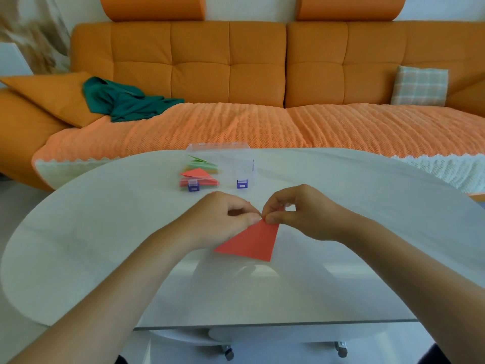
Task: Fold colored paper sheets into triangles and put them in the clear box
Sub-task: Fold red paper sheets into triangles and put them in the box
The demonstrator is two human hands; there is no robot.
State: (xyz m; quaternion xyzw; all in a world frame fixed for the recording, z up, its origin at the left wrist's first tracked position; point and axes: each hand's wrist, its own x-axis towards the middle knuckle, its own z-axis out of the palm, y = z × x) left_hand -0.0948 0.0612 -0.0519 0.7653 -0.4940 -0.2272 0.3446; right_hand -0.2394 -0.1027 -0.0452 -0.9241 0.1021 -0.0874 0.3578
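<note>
Green cloth [123,103]: crumpled on the orange sofa [257,61], far left, against an orange cushion [49,94].
Table [105,232]: white, rounded far edge, in front of the sofa.
Clear box [220,164]: on the table at its far edge, left of centre; two purple latches [193,187] on the near wall. The lid seems to stand open at the back, though the clear plastic is hard to read.
Box contents: folded triangles in the left half, green [203,162] behind and red [197,173] in front.
Left hand [225,219]: fingers curled, thumb and forefinger pinching the top corner of the red paper.
Red paper [252,241]: triangle shape, near the box on its near side, top corner lifted between both hands, lower edge towards the table.
Right hand [301,211]: thumb and forefinger pinching the same corner, touching the left fingertips.
Plaid cushion [420,86]: upright on the sofa, far right.
</note>
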